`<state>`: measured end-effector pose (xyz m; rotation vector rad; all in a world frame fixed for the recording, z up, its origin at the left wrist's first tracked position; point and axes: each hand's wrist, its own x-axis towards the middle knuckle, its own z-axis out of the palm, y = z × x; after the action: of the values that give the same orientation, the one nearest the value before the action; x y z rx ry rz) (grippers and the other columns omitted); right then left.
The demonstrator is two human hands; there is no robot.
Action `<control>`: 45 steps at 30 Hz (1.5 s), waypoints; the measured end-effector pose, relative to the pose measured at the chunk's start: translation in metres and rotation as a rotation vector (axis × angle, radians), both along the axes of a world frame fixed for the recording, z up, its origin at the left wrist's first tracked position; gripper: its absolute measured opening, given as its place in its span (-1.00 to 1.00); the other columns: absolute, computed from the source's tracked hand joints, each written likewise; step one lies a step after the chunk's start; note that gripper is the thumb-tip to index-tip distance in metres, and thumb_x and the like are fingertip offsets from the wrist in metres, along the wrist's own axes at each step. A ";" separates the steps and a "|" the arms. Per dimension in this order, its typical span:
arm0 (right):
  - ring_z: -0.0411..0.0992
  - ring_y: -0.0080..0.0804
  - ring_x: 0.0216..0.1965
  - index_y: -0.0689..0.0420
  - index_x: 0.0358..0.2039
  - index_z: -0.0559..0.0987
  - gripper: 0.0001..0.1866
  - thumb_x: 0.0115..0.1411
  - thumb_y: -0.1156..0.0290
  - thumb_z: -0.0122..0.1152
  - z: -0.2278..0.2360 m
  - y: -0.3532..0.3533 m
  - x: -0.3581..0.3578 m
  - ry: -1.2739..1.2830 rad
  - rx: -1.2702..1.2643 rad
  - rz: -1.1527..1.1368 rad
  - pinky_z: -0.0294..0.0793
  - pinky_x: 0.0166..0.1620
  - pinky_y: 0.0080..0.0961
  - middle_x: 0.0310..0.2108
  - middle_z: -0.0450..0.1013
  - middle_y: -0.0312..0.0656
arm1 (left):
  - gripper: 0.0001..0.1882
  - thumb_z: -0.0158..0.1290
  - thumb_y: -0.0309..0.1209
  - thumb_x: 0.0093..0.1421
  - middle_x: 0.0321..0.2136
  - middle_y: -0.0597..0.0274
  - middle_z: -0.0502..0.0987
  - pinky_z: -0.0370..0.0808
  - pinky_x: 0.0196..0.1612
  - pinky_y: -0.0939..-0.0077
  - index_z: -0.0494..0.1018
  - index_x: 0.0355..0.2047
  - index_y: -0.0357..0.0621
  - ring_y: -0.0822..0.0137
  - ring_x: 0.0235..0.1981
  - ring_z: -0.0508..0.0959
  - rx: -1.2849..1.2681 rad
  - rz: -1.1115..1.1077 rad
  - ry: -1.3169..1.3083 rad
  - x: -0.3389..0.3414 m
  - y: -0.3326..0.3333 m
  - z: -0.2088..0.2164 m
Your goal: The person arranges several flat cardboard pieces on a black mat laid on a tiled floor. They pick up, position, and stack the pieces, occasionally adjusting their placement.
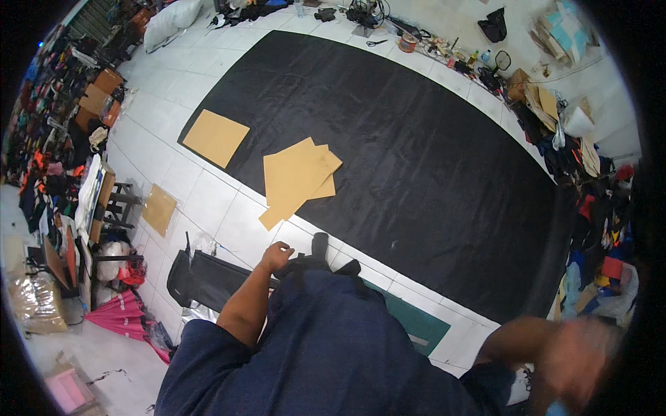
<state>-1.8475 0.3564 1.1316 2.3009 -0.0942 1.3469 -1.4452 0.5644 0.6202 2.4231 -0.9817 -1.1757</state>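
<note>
A large black sheet (416, 173) lies spread over the white tiled floor in front of me. Several tan paper pieces (298, 170) overlap in a loose pile at its near left edge, one corner reaching onto the tiles. Another tan piece (216, 138) lies flat at the sheet's left corner. My left hand (278, 256) hovers just short of the pile, fingers loosely bent and apart, with nothing seen in it. Raised at the lower right, my right hand (576, 357) is smeared by motion; its fingers and anything in them cannot be made out.
Beside me lie a black folded bag-like item (215, 281) and a green mat (416, 320). A pink umbrella (121, 315) and a tan sheet in clear plastic (159, 209) are at the left. Scissors (377, 43) rest beyond the black sheet. Clutter lines both walls.
</note>
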 end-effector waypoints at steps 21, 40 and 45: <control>0.28 0.08 0.24 0.09 0.20 0.40 -0.31 0.01 0.34 0.34 -0.327 0.168 -0.106 1.201 2.318 -0.355 0.28 0.24 -0.11 0.18 0.35 0.12 | -0.50 0.16 -0.10 0.12 -0.15 -0.15 0.60 0.47 0.04 0.27 0.56 -0.10 -0.28 0.03 -0.07 0.58 0.093 -0.013 0.074 -0.005 -0.003 -0.006; 0.24 0.07 0.26 -0.21 0.43 -0.13 0.29 -0.20 0.67 0.47 -0.290 0.150 -0.066 1.401 1.946 -0.216 0.32 0.28 -0.16 0.34 0.10 0.07 | -0.50 0.16 -0.07 0.10 -0.14 -0.19 0.59 0.46 0.07 0.24 0.56 -0.13 -0.25 -0.03 -0.02 0.56 0.125 -0.116 0.055 -0.001 -0.021 -0.012; 0.23 0.10 0.26 -0.17 0.43 -0.11 0.23 -0.15 0.68 0.42 -0.274 0.140 -0.059 1.468 1.921 -0.278 0.31 0.28 -0.14 0.35 0.08 0.07 | -0.52 0.16 -0.08 0.11 -0.16 -0.16 0.59 0.47 0.05 0.25 0.57 -0.15 -0.25 -0.01 -0.05 0.57 0.047 -0.125 0.068 -0.011 -0.031 -0.002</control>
<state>-1.9066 0.4968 0.8578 3.4370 -1.5466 -1.6504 -1.4563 0.5334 0.6178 2.3698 -1.1110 -1.3276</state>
